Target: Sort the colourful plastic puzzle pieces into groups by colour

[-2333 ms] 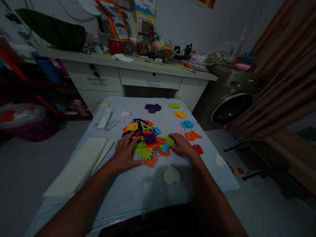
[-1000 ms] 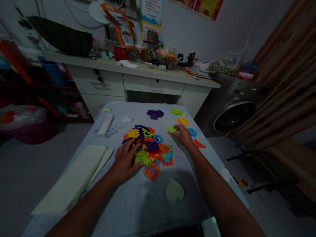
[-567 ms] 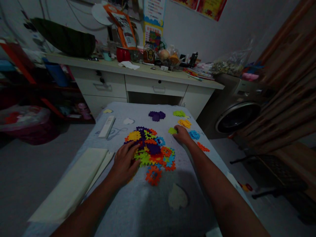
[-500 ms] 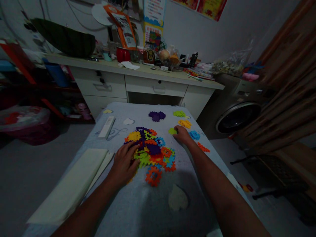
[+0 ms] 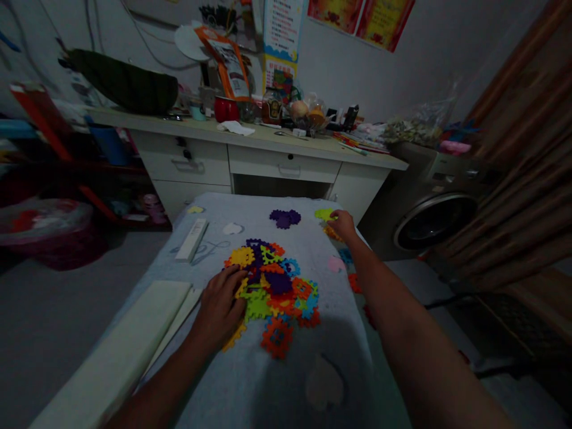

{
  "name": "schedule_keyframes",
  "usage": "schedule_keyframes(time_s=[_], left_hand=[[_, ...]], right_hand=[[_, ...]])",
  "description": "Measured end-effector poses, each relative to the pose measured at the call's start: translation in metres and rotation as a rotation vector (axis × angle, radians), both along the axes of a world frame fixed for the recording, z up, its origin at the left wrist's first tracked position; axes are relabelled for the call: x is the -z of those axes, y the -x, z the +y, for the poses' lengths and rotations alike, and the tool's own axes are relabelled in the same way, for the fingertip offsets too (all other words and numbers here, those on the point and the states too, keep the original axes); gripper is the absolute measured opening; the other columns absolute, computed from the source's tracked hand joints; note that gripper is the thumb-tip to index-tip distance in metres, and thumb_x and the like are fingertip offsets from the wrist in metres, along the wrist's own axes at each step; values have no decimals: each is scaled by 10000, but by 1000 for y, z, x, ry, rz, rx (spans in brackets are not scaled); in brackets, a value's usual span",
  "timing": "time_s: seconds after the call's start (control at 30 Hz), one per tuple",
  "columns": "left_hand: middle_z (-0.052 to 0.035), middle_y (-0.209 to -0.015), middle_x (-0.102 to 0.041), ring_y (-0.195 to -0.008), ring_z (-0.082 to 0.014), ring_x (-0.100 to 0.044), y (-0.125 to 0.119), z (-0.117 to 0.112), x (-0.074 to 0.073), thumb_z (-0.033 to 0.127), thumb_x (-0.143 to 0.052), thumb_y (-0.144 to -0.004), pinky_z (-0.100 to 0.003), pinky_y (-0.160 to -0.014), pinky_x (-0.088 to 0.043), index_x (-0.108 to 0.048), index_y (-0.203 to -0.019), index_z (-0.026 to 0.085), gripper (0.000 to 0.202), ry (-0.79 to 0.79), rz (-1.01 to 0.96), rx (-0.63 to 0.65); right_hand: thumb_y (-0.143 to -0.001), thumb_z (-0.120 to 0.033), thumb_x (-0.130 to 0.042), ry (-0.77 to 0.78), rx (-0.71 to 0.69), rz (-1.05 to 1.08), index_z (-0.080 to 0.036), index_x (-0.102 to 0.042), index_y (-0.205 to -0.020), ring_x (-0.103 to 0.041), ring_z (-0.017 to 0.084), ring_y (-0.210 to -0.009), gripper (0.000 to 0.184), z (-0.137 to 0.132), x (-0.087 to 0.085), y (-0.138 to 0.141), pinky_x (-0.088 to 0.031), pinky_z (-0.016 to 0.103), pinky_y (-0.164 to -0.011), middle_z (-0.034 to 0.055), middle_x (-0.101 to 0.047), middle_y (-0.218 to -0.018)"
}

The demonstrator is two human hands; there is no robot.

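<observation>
A heap of colourful interlocking foam pieces [image 5: 272, 286] lies in the middle of a grey cloth-covered table [image 5: 250, 381]. My left hand [image 5: 220, 307] rests flat on the heap's left edge with its fingers spread. My right hand [image 5: 343, 225] reaches to the far right corner. Its fingertips are pinched on a green piece [image 5: 324, 213] at a small green pile. Separate small piles lie around it: purple [image 5: 285, 218], yellow-orange [image 5: 329, 232] partly under the hand, blue [image 5: 345, 255], and orange [image 5: 354, 281] beside my forearm. A single pink piece [image 5: 335, 263] lies there too.
A white slim box [image 5: 192, 239] and a long pale foam sheet [image 5: 116, 357] lie on the table's left side. Behind stands a cluttered white desk [image 5: 268, 146], with a washing machine [image 5: 435, 217] to its right. A red bin [image 5: 42, 229] sits on the floor at left.
My right hand has carried a green piece from beside the heap to the green pile at the far right corner. My left hand has stayed on the heap. The camera has tilted up a little.
</observation>
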State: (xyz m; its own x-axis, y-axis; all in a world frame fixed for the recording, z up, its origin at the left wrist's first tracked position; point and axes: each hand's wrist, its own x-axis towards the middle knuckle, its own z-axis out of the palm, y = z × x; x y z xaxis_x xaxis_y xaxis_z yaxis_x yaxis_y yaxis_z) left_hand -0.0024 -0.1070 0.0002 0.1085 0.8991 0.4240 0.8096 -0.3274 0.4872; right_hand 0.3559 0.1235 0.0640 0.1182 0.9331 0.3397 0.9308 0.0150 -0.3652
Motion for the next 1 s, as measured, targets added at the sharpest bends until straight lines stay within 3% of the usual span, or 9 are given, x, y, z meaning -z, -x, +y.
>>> schedule_keyframes(time_s=[0.23,0.4,0.5,0.73,0.87,1.0], left_hand=[[-105,-1398,-508,-1283,-298,-477,-2,-1,-1,208,-462,-792,-523,-1068,-409,-576,-1243,197,466,50,-26,-28],[-111,-1411,-495,-1295,-305,-459,-3,-2,-2,194,-452,-798,-545,-1059,-402,-569,-1252,201,469,78,-37,-26],[-113,-1412,-491,-1292,-304,-460,-3,-3,-2,190,-457,-795,-551,-1065,-393,-569,-1248,206,466,70,-51,-24],[-92,-1396,-507,-1298,-296,-470,-4,-2,-3,192,-471,-776,-530,-1070,-401,-582,-1225,232,464,64,-41,-40],[-92,-1398,-503,-1293,-296,-474,-4,-2,-4,203,-474,-781,-517,-1065,-410,-576,-1242,228,473,59,-37,-26],[-102,-1397,-501,-1289,-297,-475,-4,-3,-6,251,-476,-832,-524,-1063,-401,-568,-1245,217,424,77,-58,-16]], right_hand=[[-686,-128,-618,0,134,92,-156,-682,-874,-617,224,-958,200,34,12,1,-447,316,-899,93,-702,-966],[-650,-102,-583,18,139,116,-162,-706,-869,-637,257,-960,258,45,15,5,-470,350,-895,92,-718,-878],[-663,-83,-537,33,131,122,-127,-716,-915,-640,282,-1007,312,45,14,7,-459,390,-928,124,-721,-926],[-718,-46,-479,49,65,117,-79,-696,-1064,-597,265,-1121,410,23,10,21,-417,392,-1004,189,-679,-1125],[-738,-56,-526,89,-44,115,-133,-715,-1031,-617,208,-1067,357,1,6,38,-437,321,-978,109,-709,-1082],[-789,-130,-594,188,-243,144,-139,-719,-1014,-654,165,-905,257,-35,4,59,-483,258,-838,63,-734,-983]])
